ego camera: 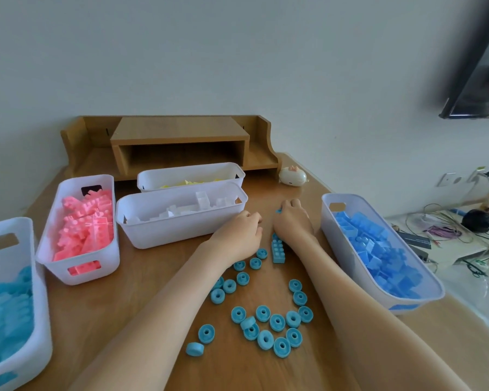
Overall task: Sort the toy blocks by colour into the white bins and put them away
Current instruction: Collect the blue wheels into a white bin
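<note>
Turquoise plastic ring blocks lie scattered at lower centre on the wooden counter, with a studded turquoise brick just above them. The white plastic bins are part-filled: turquoise-filled bin far left, pink-filled bin left, white-filled bin and yellow-filled bin centre, blue-filled bin right.

**Table layout, left to right**

On your table: far-left bin sits at the near left edge, second bin just right of it. Two bins lie crosswise in the middle, front middle bin nearer you and rear middle bin behind it. Shelf riser stands behind both, at the wall. Small gadget is right of the rear bin. Right bin runs along the right edge. Ring pieces lie scattered between your forearms, studded brick behind them, just beside your right wrist.
</note>
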Tool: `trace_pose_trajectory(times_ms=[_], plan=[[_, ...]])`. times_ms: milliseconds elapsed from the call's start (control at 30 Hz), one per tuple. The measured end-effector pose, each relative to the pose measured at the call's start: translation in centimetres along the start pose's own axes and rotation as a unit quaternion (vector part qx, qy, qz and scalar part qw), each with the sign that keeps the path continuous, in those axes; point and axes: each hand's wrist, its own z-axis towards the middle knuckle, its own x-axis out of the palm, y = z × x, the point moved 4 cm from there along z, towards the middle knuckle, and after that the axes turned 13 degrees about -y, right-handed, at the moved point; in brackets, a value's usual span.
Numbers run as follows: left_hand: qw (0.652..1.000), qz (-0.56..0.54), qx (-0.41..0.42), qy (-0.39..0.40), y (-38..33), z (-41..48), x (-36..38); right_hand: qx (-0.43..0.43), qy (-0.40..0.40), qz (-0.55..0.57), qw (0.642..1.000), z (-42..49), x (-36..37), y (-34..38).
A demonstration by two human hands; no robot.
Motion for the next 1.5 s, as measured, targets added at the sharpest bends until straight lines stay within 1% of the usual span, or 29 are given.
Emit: trace_pose_trajectory(times_ms=[67, 133, 167, 267, 333, 367, 433, 467, 500, 567, 667, 767, 833, 933, 1067, 1233, 1367, 1500], plan=[[1.000, 0.002, -0.006, -0.003, 0.1, -0.7, 0.0, -0.009, -0.003, 0.029, 1.000, -0.9, -0.3, 0.3], [1.000, 0.008, -0.010, -0.002, 0.2, -1.3, 0.1, -0.021, 0.011, 0.053, 0.998, -1.6, -0.2, 0.5], [1.000, 0.010, -0.015, -0.002, 0.3, -1.8, 0.1, -0.029, 0.033, 0.067, 0.997, -2.2, -0.2, 0.8], [1.000, 0.021, -0.021, -0.003, 0.5, -3.0, -0.2, -0.089, 0.084, 0.074, 0.990, -3.7, -0.7, 1.3], [0.998, 0.061, -0.010, 0.001, 0.5, -4.3, -0.6, -0.120, 0.122, 0.077, 0.982, -4.7, -0.9, 1.5], [0.996, 0.087, -0.005, 0.011, 0.6, -5.1, -0.7, -0.162, 0.134, 0.070, 0.975, -5.2, -0.9, 1.7], [0.991, 0.128, -0.003, 0.044, 1.1, -6.9, -0.9, -0.200, 0.174, 0.058, 0.962, -7.0, -1.2, 2.3], [0.989, 0.139, -0.006, 0.057, 1.5, -7.7, -1.0, -0.227, 0.180, 0.050, 0.956, -7.7, -1.5, 2.6], [0.987, 0.147, -0.011, 0.064, 2.0, -8.7, -1.0, -0.226, 0.184, 0.063, 0.955, -8.5, -1.6, 3.0], [0.988, 0.146, -0.011, 0.045, 2.5, -9.8, -1.2, -0.211, 0.185, 0.084, 0.956, -9.5, -1.7, 3.4], [0.991, 0.132, 0.003, 0.000, 2.8, -10.8, -1.5, -0.276, 0.143, 0.054, 0.949, -10.7, -2.1, 4.4], [0.992, 0.124, 0.013, -0.028, 3.2, -11.0, -1.7, -0.316, 0.097, 0.037, 0.943, -11.2, -2.5, 4.5], [0.992, 0.117, 0.008, -0.045, 3.5, -10.9, -1.8, -0.329, 0.086, 0.024, 0.940, -11.3, -2.8, 4.6], [0.991, 0.106, -0.003, -0.083, 3.7, -10.8, -2.2, -0.327, 0.075, 0.021, 0.942, -11.3, -2.9, 4.7], [0.988, 0.101, -0.003, -0.113, 3.5, -10.6, -2.6, -0.304, 0.061, 0.039, 0.950, -11.3, -3.1, 4.7], [0.983, 0.106, 0.006, -0.148, 3.3, -10.9, -3.0, -0.260, 0.071, 0.079, 0.960, -11.3, -3.2, 4.5], [0.980, 0.103, 0.054, -0.161, 2.9, -11.2, -3.2, -0.259, 0.073, 0.089, 0.959, -11.5, -3.3, 4.8], [0.975, 0.107, 0.088, -0.176, 2.5, -11.4, -3.3, -0.291, 0.067, 0.095, 0.950, -12.2, -3.5, 5.2]])
